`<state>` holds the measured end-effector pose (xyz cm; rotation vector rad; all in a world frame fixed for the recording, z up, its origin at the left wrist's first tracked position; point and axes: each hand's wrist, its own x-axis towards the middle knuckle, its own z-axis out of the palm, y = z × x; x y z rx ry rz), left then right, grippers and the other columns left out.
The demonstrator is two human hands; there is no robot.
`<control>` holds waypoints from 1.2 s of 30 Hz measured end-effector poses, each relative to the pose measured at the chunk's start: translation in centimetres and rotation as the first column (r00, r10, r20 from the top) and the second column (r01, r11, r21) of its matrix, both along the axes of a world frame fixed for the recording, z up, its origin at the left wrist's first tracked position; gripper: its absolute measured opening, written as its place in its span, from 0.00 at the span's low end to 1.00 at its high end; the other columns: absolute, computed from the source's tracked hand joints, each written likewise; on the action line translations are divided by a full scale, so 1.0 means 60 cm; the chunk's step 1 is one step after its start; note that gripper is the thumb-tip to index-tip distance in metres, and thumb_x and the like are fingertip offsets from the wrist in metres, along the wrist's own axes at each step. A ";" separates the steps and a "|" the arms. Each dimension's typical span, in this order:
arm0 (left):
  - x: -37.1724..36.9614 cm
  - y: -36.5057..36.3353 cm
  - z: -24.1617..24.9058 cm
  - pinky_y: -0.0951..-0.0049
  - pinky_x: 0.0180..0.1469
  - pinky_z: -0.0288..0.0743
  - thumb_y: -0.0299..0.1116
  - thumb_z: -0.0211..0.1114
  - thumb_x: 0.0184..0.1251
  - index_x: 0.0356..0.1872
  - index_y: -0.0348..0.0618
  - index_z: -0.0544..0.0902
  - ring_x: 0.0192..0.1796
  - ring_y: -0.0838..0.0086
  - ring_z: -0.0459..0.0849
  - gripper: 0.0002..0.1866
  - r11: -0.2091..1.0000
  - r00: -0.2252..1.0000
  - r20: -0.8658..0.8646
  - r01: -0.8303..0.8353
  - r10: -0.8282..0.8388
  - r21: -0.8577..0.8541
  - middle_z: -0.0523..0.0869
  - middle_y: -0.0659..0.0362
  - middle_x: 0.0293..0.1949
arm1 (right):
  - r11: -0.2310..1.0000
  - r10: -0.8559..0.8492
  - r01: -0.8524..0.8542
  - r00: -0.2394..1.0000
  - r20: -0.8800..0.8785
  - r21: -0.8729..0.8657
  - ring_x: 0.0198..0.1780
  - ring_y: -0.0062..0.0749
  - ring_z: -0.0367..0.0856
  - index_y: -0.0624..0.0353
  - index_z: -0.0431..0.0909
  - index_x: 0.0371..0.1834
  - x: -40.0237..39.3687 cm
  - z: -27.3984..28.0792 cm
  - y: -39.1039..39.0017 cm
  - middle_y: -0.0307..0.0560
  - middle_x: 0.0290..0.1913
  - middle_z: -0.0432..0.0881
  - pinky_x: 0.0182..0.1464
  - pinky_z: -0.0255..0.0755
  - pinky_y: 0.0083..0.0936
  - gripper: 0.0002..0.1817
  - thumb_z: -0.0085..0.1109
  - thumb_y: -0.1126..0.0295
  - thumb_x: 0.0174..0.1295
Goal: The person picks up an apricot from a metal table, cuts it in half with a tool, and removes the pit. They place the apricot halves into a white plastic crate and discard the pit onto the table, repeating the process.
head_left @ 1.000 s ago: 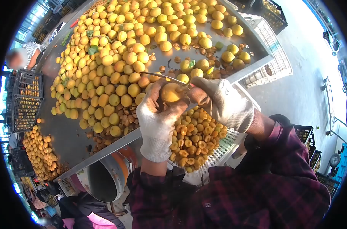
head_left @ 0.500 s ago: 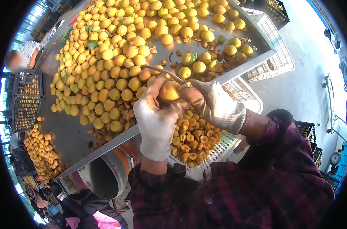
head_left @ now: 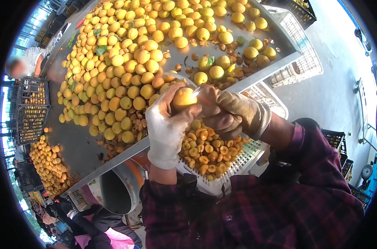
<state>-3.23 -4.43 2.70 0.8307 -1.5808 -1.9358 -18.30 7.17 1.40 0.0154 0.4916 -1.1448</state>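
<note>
In my gloved left hand (head_left: 165, 128) is a whole yellow apricot (head_left: 184, 98), gripped between thumb and fingers. My gloved right hand (head_left: 236, 110) is closed beside it, on a knife whose thin curved blade (head_left: 178, 76) reaches past the fruit's far side; the handle is hidden by the fingers. Bare fingertips show beyond the glove fabric. Below both hands, pitted apricot halves (head_left: 209, 153) fill a white plastic crate (head_left: 235, 171). A large heap of whole apricots (head_left: 114, 76) covers much of the metal table (head_left: 82, 151) ahead.
The table's raised metal rim (head_left: 109, 168) runs just beyond my hands. Brown scraps lie among the fruit. Under the rim stands a dark-mouthed bucket (head_left: 114, 193). A white crate (head_left: 298, 62) is at right, black crates (head_left: 32, 110) at left. Another person (head_left: 109, 232) is at lower left.
The right hand has rotated and its fingers have curled closer around the knife by the apricot. The blade has turned with it. The left hand keeps its hold on the fruit.
</note>
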 end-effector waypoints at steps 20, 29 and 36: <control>0.014 -0.026 0.005 0.71 0.54 0.82 0.13 0.69 0.53 0.62 0.30 0.76 0.53 0.68 0.85 0.30 0.899 0.997 -0.061 -0.069 0.047 -0.433 0.84 0.50 0.54 | 0.998 0.061 -0.039 0.892 0.448 -0.058 0.11 0.15 0.55 0.54 0.69 0.29 -0.019 0.029 -0.008 0.39 0.15 0.66 0.10 0.50 0.14 0.31 0.41 0.36 0.74; 0.020 -0.041 0.002 0.73 0.55 0.82 0.11 0.68 0.49 0.64 0.31 0.75 0.54 0.69 0.85 0.34 0.979 0.947 -0.314 -0.006 0.071 0.202 0.84 0.51 0.54 | 0.982 -0.132 -0.088 0.307 -0.942 -0.166 0.23 0.18 0.69 0.58 0.75 0.26 -0.006 0.071 -0.006 0.36 0.20 0.73 0.27 0.62 0.18 0.39 0.42 0.29 0.69; 0.019 -0.042 0.001 0.69 0.59 0.80 0.14 0.67 0.48 0.66 0.30 0.72 0.57 0.66 0.83 0.37 0.986 0.932 -0.357 0.000 0.060 0.164 0.83 0.49 0.55 | 0.906 -0.415 -0.115 -0.048 -0.908 -0.408 0.28 0.20 0.69 0.66 0.80 0.41 0.012 0.059 0.005 0.37 0.24 0.73 0.30 0.65 0.25 0.32 0.50 0.41 0.74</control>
